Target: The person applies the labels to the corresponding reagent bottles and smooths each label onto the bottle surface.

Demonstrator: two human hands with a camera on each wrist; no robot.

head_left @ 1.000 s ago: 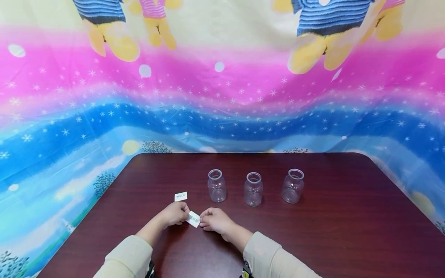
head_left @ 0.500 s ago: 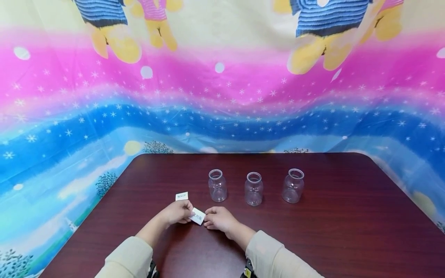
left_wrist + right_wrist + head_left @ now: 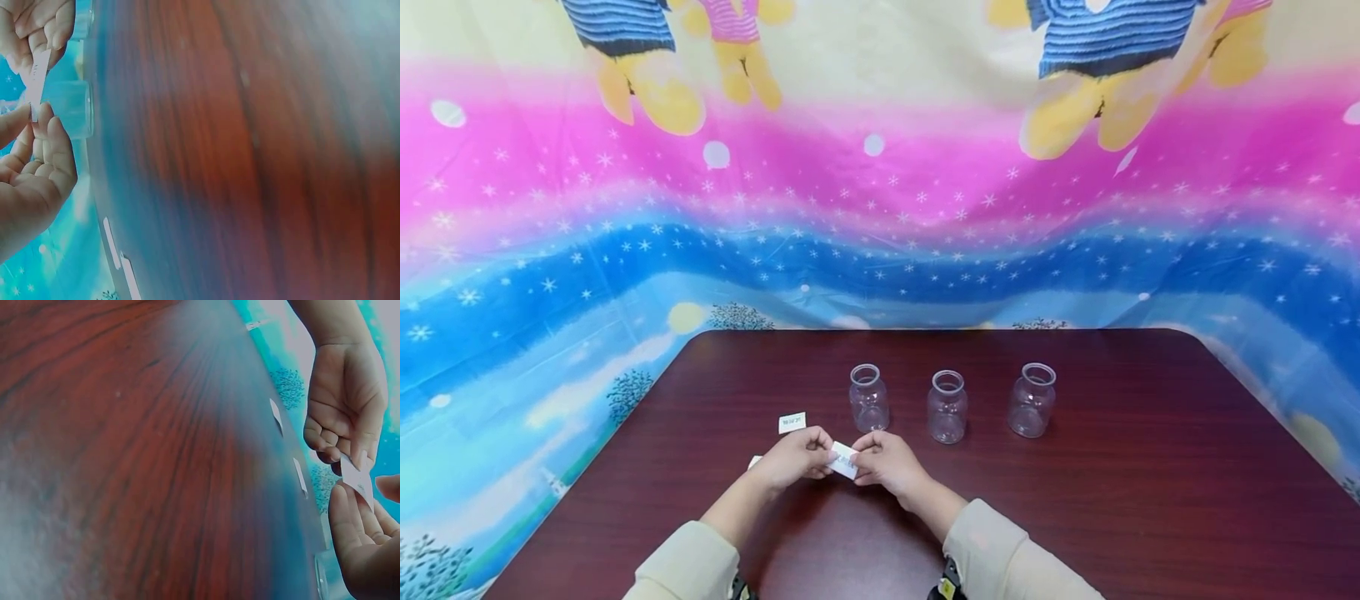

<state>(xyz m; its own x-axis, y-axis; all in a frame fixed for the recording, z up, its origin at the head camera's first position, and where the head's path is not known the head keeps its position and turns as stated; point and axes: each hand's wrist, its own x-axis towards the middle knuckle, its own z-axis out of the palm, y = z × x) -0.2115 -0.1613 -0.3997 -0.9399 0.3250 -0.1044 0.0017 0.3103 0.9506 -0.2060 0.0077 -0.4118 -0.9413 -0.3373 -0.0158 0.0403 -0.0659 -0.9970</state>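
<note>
A small white paper label [image 3: 843,460] with dark printed characters is held up between both hands, in front of the jars. My left hand [image 3: 793,458] pinches its left end between thumb and forefinger. At the opposite end, the thumb and fingers of my right hand [image 3: 891,468] hold the label's edge. The left wrist view shows the label [image 3: 39,84] nearly edge-on, raised above the table. Another label [image 3: 792,422] lies flat beyond the left hand, and a third label [image 3: 754,461] is mostly hidden behind the left wrist.
Three lidless clear glass jars stand upright in a row beyond the hands: a left jar [image 3: 869,404], a middle jar [image 3: 947,412] and a right jar [image 3: 1032,407]. They are on a dark red-brown wooden table [image 3: 1120,500]. A printed cloth backdrop [image 3: 880,208] hangs behind it.
Both hands have moved right and slightly away with the label. The right fingers have closed in over its right end. The third label has come into view behind the left wrist.
</note>
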